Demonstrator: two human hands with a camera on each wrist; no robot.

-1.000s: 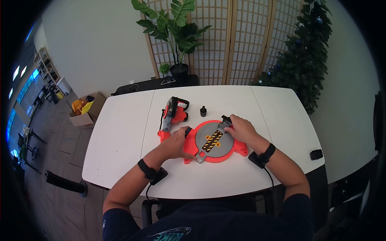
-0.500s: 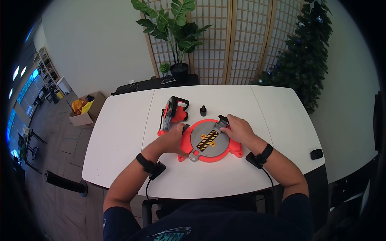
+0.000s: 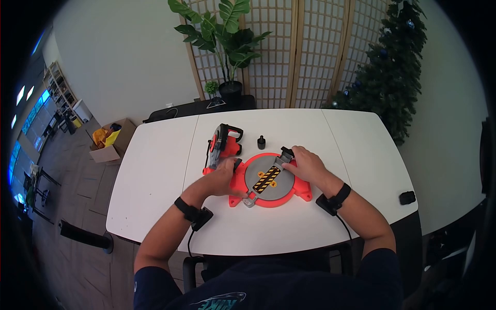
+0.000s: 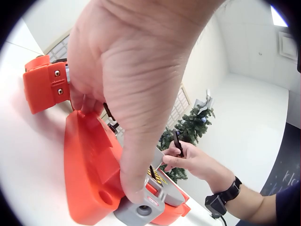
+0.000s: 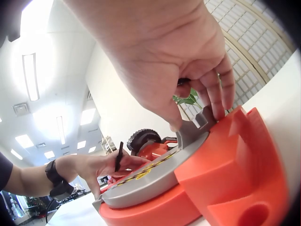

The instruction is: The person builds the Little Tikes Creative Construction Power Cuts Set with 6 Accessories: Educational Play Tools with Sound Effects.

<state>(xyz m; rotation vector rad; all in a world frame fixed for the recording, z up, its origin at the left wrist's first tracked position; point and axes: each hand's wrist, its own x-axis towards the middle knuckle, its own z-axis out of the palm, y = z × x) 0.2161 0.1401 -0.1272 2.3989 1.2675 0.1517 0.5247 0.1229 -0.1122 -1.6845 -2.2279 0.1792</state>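
Note:
A red toy miter saw base (image 3: 305,191) with a round grey turntable (image 3: 285,189) and a black-and-yellow striped sticker lies on the white table. My left hand (image 3: 219,181) grips the base's left side, its thumb down at the grey end tab (image 4: 141,210). A black upright piece (image 3: 237,165) stands by its fingers. With my right hand (image 3: 309,166) I hold the grey bracket (image 5: 190,131) at the turntable's far right edge, thumb on one side and fingers on the other. A black part (image 3: 287,152) tops that bracket; my palm partly hides it.
Behind my left hand stands a red and black toy saw head (image 3: 221,138). Beyond the base, a small black knob-like piece (image 3: 261,142) sits upright. Another black object (image 3: 406,198) lies at the table's right edge. A cable hangs from each wrist camera.
Over the first half second the base shifted a little left and turned slightly, both hands moving with it. Since then it has stayed almost still, while the left thumb moved slightly.

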